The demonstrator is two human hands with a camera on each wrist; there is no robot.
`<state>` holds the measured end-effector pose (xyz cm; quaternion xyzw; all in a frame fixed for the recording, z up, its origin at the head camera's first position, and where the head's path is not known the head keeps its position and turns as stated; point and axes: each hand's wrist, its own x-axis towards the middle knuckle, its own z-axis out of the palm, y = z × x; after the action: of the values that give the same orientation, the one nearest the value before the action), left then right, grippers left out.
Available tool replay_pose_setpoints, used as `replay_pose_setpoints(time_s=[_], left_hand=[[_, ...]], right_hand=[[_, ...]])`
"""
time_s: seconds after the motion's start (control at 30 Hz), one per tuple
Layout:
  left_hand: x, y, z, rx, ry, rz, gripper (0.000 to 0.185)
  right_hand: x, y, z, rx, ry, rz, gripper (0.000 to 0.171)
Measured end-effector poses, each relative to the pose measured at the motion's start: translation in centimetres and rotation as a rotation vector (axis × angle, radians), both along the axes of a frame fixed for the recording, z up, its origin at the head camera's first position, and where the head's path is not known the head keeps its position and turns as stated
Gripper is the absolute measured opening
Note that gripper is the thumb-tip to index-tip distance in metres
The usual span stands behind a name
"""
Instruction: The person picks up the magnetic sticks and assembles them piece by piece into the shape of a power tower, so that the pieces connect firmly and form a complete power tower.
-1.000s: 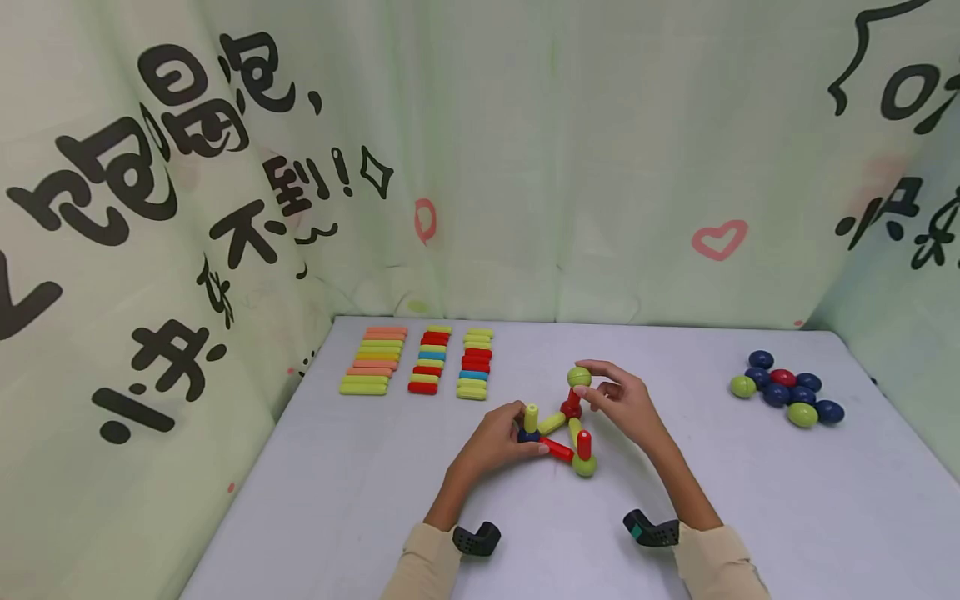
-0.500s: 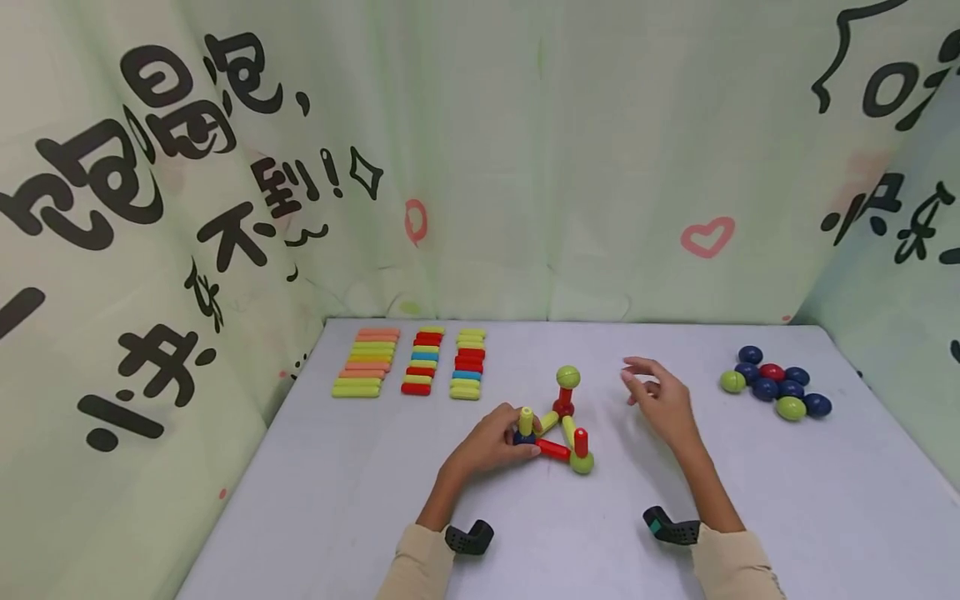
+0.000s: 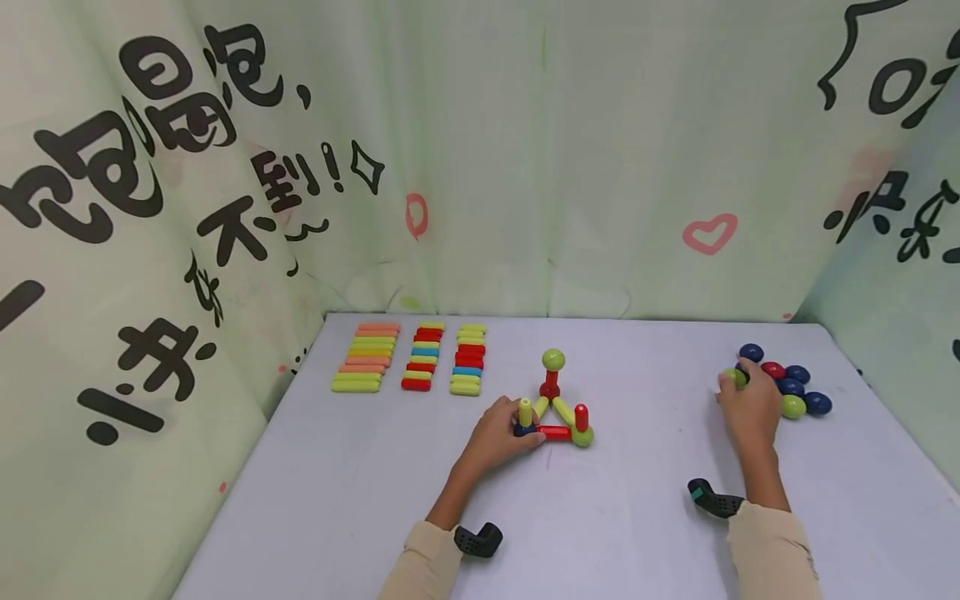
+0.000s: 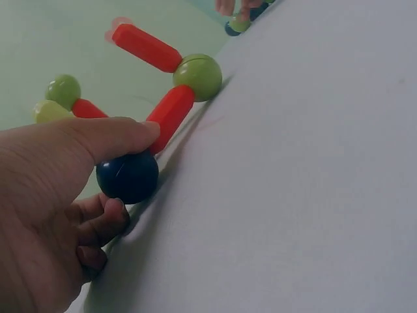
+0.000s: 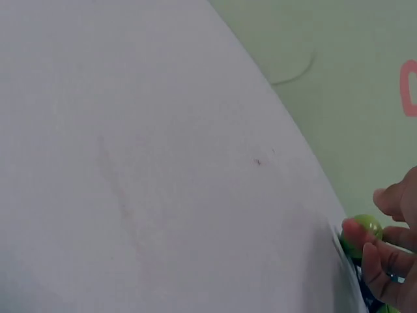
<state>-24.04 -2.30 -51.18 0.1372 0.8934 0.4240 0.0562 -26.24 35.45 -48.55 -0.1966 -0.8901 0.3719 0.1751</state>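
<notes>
Left hand [image 3: 501, 433] fingers pinch navy ball [image 4: 128, 176] of stick-and-ball frame [image 3: 557, 408], steadying it; right hand [image 3: 750, 408] fingers curl round green ball [image 5: 360, 233] in pile; best lift straight up, leaving neighbours unmoved.

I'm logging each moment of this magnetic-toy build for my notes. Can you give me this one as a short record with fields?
left hand: the left hand holds the navy ball at a corner of the structure
right hand: the right hand pinches a green ball at the ball pile
structure: stick-and-ball structure, red and green sticks joined by balls, one green ball on top
supplies: three rows of coloured sticks lie at the far left
surface: white table
</notes>
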Motion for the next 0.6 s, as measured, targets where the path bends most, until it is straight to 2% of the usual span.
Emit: replay_pose_setpoints(time_s=[0.2,0.37,0.5,0.6], left_hand=[[0.1,0.2,0.1,-0.006,-0.009,0.018,0.026],[0.1,0.2,0.1,-0.006,-0.006,0.019,0.027],[0.1,0.3,0.2,-0.004,0.001,0.03,0.026],[0.1,0.3,0.1,0.004,0.007,0.043,0.024]], right_hand=[[-0.2,0.5,-0.9,0.125,-0.048,0.042,0.047],[0.4,-0.5,-1.1,0.19,-0.074,0.149,0.043],[1.0,-2.4,-0.3,0.143,-0.065,0.261,0.044],[1.3,-4.3,0.7,0.053,-0.051,0.362,0.046]])
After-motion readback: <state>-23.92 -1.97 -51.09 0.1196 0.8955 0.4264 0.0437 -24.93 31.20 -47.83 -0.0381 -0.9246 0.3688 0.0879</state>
